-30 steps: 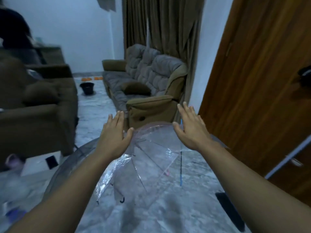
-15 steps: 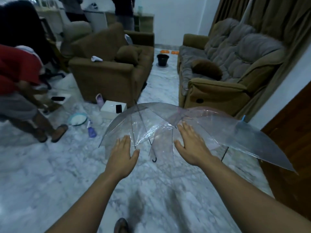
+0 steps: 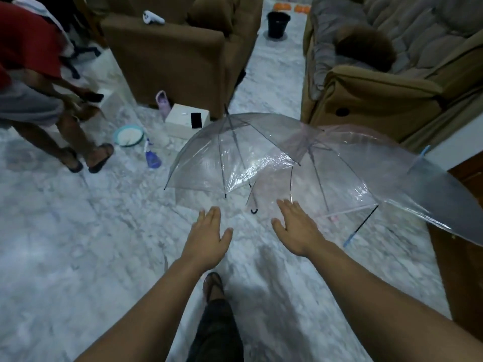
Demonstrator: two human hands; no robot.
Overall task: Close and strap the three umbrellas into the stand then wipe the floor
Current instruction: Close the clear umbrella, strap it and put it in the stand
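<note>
Three open transparent umbrellas lie on the marble floor point(image 3: 78, 244) ahead of me. The left one point(image 3: 224, 152) has dark ribs and a black hooked handle point(image 3: 253, 210). A pink-tinted one point(image 3: 326, 163) overlaps it in the middle. The third point(image 3: 431, 194), with a blue tip and a blue handle point(image 3: 349, 240), spreads to the right. My left hand point(image 3: 209, 233) and my right hand point(image 3: 295, 226) are stretched out with flat fingers, just short of the canopies. Both hold nothing.
A brown armchair point(image 3: 177, 50) stands behind the umbrellas and a sofa point(image 3: 379, 82) at the right. A black bucket point(image 3: 278, 20) sits between them. A white box point(image 3: 180, 121), a spray bottle point(image 3: 151, 156) and a basin point(image 3: 129, 135) lie left. A person in red point(image 3: 34, 74) stands there.
The view has tilted down toward the floor. My hands, which lay over the canopies, are now nearer to me and off the umbrellas, still flat and empty.
</note>
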